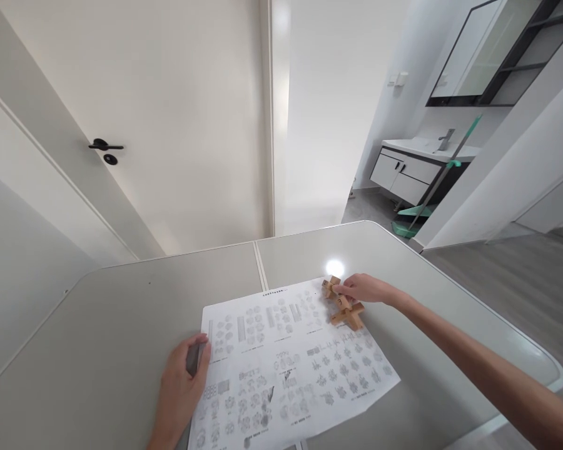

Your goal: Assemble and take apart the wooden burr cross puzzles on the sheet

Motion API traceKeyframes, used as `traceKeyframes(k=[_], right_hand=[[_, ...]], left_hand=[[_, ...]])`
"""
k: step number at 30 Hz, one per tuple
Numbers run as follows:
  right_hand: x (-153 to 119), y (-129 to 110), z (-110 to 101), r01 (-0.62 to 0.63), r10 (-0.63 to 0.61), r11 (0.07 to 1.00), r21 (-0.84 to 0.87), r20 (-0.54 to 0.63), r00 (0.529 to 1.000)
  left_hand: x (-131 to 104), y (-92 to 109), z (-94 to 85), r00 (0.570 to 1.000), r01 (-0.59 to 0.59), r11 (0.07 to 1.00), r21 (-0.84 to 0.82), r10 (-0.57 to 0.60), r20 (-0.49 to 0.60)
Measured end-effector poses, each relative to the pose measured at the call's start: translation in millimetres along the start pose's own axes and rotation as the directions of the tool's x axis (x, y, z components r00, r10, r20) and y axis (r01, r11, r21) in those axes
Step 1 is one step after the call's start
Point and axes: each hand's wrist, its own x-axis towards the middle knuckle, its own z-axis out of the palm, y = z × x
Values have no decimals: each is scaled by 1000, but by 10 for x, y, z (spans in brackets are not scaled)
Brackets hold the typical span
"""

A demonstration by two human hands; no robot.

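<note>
A printed instruction sheet [304, 381] with rows of grey diagrams lies slanted on the table. My left hand [182, 378] is at its left edge, thumb and index fingertips close together on the paper's border. At the sheet's far right corner, my right hand [366, 288] has its fingers closed on a small wooden interlocking puzzle [331, 286]. Just nearer to me sits a larger cross-shaped wooden puzzle [348, 314] with dark marks on its blocks. My right fingers partly cover the small one.
The grey folding table [122, 325] has a centre seam and a pale raised rim. Beyond it stands a white door [178, 112] with a black handle [106, 145]. At right are a sink cabinet [403, 172] and a green dustpan [406, 228] with a long-handled broom.
</note>
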Motion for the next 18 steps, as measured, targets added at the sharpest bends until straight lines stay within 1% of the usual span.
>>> traceKeyframes(k=[2, 5, 7, 8, 9, 10, 11, 12, 13, 15, 16, 18], right_hand=[[71, -23, -27, 18, -18, 1000, -4, 4, 1000], [71, -133, -67, 31, -33, 999, -27, -70, 997], [-11, -281, -58, 58, -63, 997, -41, -131, 989], [-72, -378, -31, 98, -104, 994, -46, -156, 982], [-139, -487, 15, 183, -187, 982, -36, -180, 966], [-206, -604, 83, 268, -265, 963, -9, -196, 944], [-268, -723, 172, 330, -318, 943, 28, -204, 926], [-321, -838, 280, 372, -354, 926, 58, -201, 913], [-361, -945, 404, 403, -380, 912, 80, -204, 902], [-400, -1118, 677, 445, -409, 883, 146, -221, 885], [-401, -1182, 813, 475, -433, 859, 190, -227, 872], [-375, -1263, 1055, 519, -471, 804, 290, -220, 854]], left_hand=[[-1, -28, 3, 1000, -12, 1000, 0, 12, -7], [-29, -14, -9, 1000, -23, 1000, 12, 23, -16], [-65, 73, -16, 1000, -24, 1000, 9, 24, -13], [-82, 145, -14, 1000, -22, 1000, -7, 22, -1], [-94, 236, -6, 1000, -18, 999, -36, 19, 17], [-99, 339, 9, 999, -18, 997, -72, 21, 36], [-94, 450, 33, 996, -9, 992, -124, 20, 87], [-78, 558, 65, 987, 2, 983, -183, 27, 158], [-52, 654, 107, 970, 1, 968, -250, 59, 234], [20, 783, 211, 914, -44, 920, -390, 195, 356], [59, 807, 269, 885, -57, 894, -444, 251, 392], [121, 785, 384, 838, -8, 849, -528, 293, 460]])
